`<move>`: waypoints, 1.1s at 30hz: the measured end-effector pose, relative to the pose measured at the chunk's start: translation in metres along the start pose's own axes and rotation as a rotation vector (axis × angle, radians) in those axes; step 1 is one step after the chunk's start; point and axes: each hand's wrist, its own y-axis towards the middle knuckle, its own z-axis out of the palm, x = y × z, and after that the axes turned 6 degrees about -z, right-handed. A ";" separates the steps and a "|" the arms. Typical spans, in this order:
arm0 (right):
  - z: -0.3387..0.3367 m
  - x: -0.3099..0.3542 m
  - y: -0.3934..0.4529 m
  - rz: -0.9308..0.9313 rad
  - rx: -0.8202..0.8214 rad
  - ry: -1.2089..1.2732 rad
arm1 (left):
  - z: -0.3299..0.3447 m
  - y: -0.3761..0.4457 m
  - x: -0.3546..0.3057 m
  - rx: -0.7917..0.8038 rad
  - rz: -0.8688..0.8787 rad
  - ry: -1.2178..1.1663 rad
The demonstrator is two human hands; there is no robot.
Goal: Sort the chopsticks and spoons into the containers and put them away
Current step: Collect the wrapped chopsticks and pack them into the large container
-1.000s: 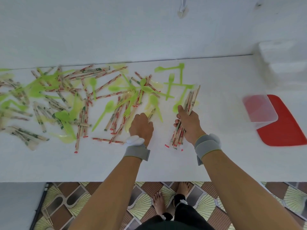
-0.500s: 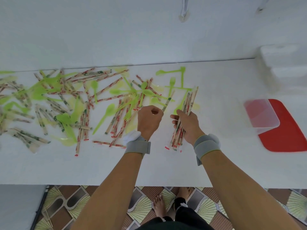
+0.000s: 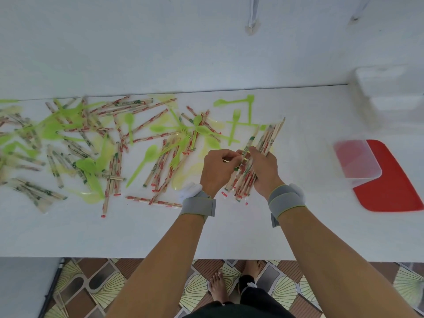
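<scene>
Gathering step. Right hand [image 3: 263,171] grips the chopstick bundle [image 3: 257,157] above the surface [image 3: 298,226], centre-right; left hand [image 3: 218,167] pinches one chopstick [image 3: 249,146] into it. Next, we judge: collect more from the scattered chopsticks & spoons [image 3: 103,143] at left, then fill the clear container [image 3: 356,159] at right.

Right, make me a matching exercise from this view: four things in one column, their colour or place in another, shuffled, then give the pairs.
Things:
1. bundle of chopsticks
2. lid
3. clear container
4. loose spoons

Descriptions:
A. red, flat on the table at the right
B. green, scattered at the left
C. held in the right hand
D. see-through, resting partly on the red piece

Pairs: 1-C, 2-A, 3-D, 4-B
</scene>
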 end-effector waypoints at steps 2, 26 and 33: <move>0.000 0.001 -0.003 0.008 0.033 0.056 | 0.002 -0.001 0.000 0.006 0.002 0.002; 0.067 -0.046 -0.063 0.067 0.311 -0.282 | -0.119 -0.072 0.106 -0.515 -0.393 0.488; 0.070 -0.057 -0.069 0.097 0.339 -0.311 | -0.119 -0.059 0.106 -0.405 -0.332 0.680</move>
